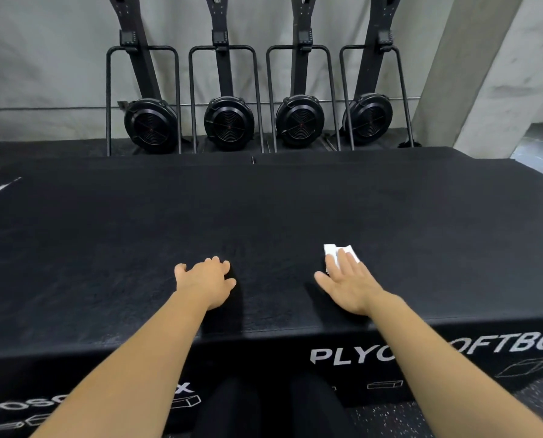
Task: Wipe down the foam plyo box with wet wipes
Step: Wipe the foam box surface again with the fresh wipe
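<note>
The black foam plyo box (264, 210) fills the middle of the view, its wide flat top facing me and white lettering on its near side. My right hand (347, 284) lies flat on the top with straight fingers pressing a folded white wet wipe (332, 251), whose far edge shows beyond my fingertips. My left hand (205, 281) rests on the top about a hand's width to the left, fingers slightly bent, holding nothing.
Several black fan-wheel exercise machines (229, 121) stand upright in a row against the grey wall behind the box. A concrete pillar (472, 74) rises at the right. Speckled rubber floor (390, 418) and my dark-trousered legs (232, 409) show below the box's near edge.
</note>
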### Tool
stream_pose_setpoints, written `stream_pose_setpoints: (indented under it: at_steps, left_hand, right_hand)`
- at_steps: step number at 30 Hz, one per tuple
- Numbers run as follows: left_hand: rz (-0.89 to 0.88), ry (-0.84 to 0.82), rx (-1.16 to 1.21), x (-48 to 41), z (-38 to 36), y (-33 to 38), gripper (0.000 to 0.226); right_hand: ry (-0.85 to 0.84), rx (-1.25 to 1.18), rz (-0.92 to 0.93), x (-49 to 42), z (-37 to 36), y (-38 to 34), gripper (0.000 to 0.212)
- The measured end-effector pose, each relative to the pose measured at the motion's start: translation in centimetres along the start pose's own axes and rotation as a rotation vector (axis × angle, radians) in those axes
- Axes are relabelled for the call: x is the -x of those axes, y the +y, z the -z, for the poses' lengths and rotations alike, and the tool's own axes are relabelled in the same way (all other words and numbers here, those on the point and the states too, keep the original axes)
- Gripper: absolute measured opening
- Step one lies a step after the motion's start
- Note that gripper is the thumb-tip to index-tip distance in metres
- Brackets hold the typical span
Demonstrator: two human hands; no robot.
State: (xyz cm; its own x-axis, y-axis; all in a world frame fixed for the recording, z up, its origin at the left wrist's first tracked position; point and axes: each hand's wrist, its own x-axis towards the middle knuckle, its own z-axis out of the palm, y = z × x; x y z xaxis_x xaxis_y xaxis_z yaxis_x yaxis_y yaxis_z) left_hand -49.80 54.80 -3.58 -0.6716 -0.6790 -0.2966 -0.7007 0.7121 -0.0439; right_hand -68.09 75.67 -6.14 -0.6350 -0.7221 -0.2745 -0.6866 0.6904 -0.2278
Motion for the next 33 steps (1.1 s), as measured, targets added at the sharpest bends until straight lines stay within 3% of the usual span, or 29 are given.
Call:
stream_pose_setpoints:
  at_steps: [10, 14, 17, 21, 26, 30, 33]
  left_hand:
    - [0.004, 0.175, 0.062, 1.9, -1.1, 0.3, 0.038]
    - [0.005, 0.169, 0.131, 2.6, -0.4, -0.4, 0.025]
    - [0.007, 0.116, 0.103, 3.1, -0.4, -0.4, 0.029]
    - [0.014, 0.094, 0.036, 3.4, -0.7, 0.3, 0.043]
    - [0.037, 0.101, 0.037, 3.4, -1.0, 0.6, 0.043]
    - [0.043, 0.102, 0.042, 3.4, -1.1, 0.8, 0.042]
    - [0.047, 0.101, 0.045, 3.4, -1.1, 0.9, 0.042]
  right_hand:
    - [-0.075, 0.054, 0.309, 7.9, -5.2, -11.6, 0.073]
    - [-0.085, 0.046, 0.373, 7.9, -4.9, -11.3, 0.069]
    - [-0.036, 0.016, 0.409, 7.6, -4.3, -8.9, 0.065]
    - [0.114, 0.019, 0.337, 6.8, -3.1, -3.7, 0.059]
    - [0.145, 0.024, 0.156, 6.0, -1.8, 1.3, 0.051]
    - [0.084, -0.011, 0.064, 6.0, -2.5, 0.0, 0.068]
    - [0.047, -0.027, 0.109, 7.1, -3.8, -3.6, 0.074]
